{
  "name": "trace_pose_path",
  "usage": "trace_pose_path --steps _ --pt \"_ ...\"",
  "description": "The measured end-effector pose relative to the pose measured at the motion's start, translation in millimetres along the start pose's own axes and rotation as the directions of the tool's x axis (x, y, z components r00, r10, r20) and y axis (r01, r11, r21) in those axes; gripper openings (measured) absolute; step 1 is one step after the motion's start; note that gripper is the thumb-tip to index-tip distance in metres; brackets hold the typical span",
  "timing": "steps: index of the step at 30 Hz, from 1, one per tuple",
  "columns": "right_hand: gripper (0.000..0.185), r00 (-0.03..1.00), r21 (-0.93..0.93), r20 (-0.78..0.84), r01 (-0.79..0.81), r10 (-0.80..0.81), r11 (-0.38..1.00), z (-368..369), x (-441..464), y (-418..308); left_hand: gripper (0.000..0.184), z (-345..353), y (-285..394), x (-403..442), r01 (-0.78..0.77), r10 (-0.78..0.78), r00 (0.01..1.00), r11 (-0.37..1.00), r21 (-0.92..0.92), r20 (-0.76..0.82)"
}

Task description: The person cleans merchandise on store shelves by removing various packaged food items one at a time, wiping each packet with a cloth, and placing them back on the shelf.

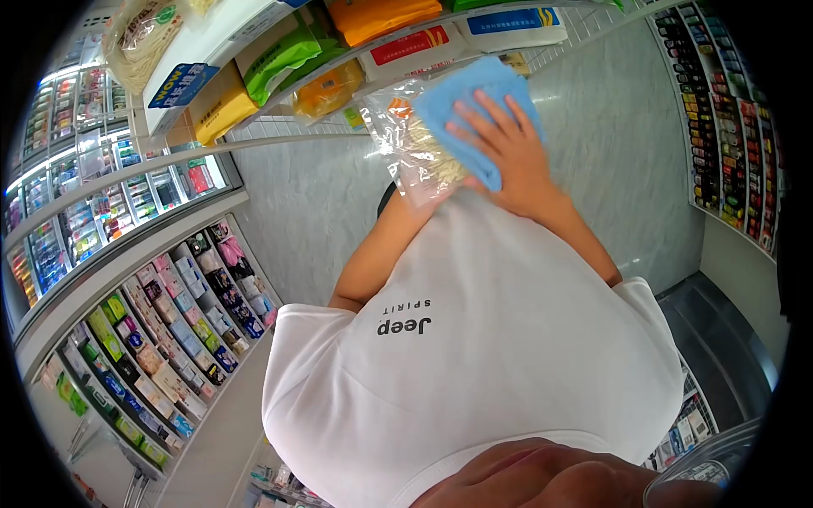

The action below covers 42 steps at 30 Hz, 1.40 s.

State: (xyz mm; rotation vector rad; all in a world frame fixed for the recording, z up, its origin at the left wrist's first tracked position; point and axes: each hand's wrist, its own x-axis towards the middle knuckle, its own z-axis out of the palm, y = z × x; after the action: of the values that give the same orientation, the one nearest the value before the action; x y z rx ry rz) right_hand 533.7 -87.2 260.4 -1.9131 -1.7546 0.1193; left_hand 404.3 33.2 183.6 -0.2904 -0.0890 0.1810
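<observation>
A clear plastic bag of pale dried noodles (423,152) is held up in front of my shirt, with an orange print near its top. My left hand (430,201) supports the bag from below and behind; its fingers are mostly hidden. A light blue cloth (436,97) covers the right part of the bag. My right hand (506,157) lies over the cloth, its fingers spread across it and holding it against the bag.
Ahead, a white wire shelf (584,30) carries bagged food, including a green package (284,63), an orange package (377,17) and a yellow packet (224,103). Racks of small packaged goods (157,330) stand left, bottle shelves (720,110) right. Grey floor (627,161) lies between.
</observation>
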Motion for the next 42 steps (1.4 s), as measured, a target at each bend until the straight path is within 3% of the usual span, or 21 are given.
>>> trace_pose_path --steps 4,13,16,19,22,25,28,31,32,35,36,37,38,40,41,42 --pt "0.061 0.991 0.041 0.060 0.121 -0.123 0.992 4 -3 -8 0.070 -3 2 6 -0.025 0.017 0.996 0.996 -0.089 -0.087" --pt "0.062 0.984 0.097 -0.109 0.149 -0.138 0.984 7 1 3 0.079 22 -6 11 -0.069 0.065 0.971 0.998 -0.008 -0.231" --pt "0.057 0.965 0.100 -0.195 0.196 -0.174 0.976 13 -1 5 0.080 24 -3 4 0.024 -0.032 0.982 0.999 -0.047 -0.184" --pt "0.051 0.952 0.145 -0.239 0.231 -0.192 0.962 9 1 13 0.080 57 -23 10 0.027 0.253 0.784 0.898 0.438 -0.567" --pt "0.045 0.929 0.220 -0.324 0.256 -0.177 0.941 12 5 18 0.079 44 -22 7 0.019 0.332 0.845 0.764 0.645 -0.418" --pt "0.040 0.910 0.261 -0.382 0.275 -0.163 0.925 9 8 21 0.071 35 -14 -5 0.028 0.270 0.904 0.736 0.677 -0.331" --pt "0.034 0.926 0.527 -0.363 0.115 0.101 0.842 -2 7 10 0.062 27 -11 -12 -0.052 0.275 0.946 0.653 0.755 -0.173" --pt "0.028 0.890 0.626 -0.345 -0.019 0.298 0.779 13 -16 25 0.052 31 -16 -18 -0.026 0.475 0.858 0.421 0.907 -0.196" --pt "0.027 0.868 0.651 -0.347 -0.051 0.357 0.758 19 -22 32 0.058 36 -17 -19 -0.081 0.520 0.840 0.406 0.910 -0.157" --pt "0.025 0.786 0.698 -0.369 -0.118 0.495 0.707 26 -17 41 0.058 22 3 -30 0.121 0.612 0.783 0.024 0.992 -0.110" --pt "0.025 0.765 0.717 -0.348 -0.155 0.542 0.680 26 -11 38 0.054 35 4 -32 0.260 0.659 0.742 -0.119 0.958 -0.120" --pt "0.025 0.740 0.736 -0.325 -0.194 0.590 0.649 25 -6 33 0.053 37 10 -35 0.190 0.658 0.752 -0.273 0.943 0.040" --pt "0.028 0.707 0.882 -0.199 -0.172 0.678 0.438 24 -1 27 0.051 37 18 -38 0.122 0.630 0.752 -0.422 0.898 0.194" --pt "0.035 0.648 0.994 0.105 -0.097 0.754 -0.055 13 15 7 0.051 43 18 -40 -0.002 0.609 0.762 -0.335 0.942 0.219" --pt "0.038 0.651 0.986 0.163 -0.093 0.741 -0.135 7 23 -2 0.051 47 19 -41 -0.063 0.599 0.767 -0.288 0.956 0.231" --pt "0.041 0.648 0.972 0.221 -0.090 0.729 -0.215 2 30 -11 0.051 52 16 -46 -0.050 0.611 0.782 -0.134 0.990 0.122"
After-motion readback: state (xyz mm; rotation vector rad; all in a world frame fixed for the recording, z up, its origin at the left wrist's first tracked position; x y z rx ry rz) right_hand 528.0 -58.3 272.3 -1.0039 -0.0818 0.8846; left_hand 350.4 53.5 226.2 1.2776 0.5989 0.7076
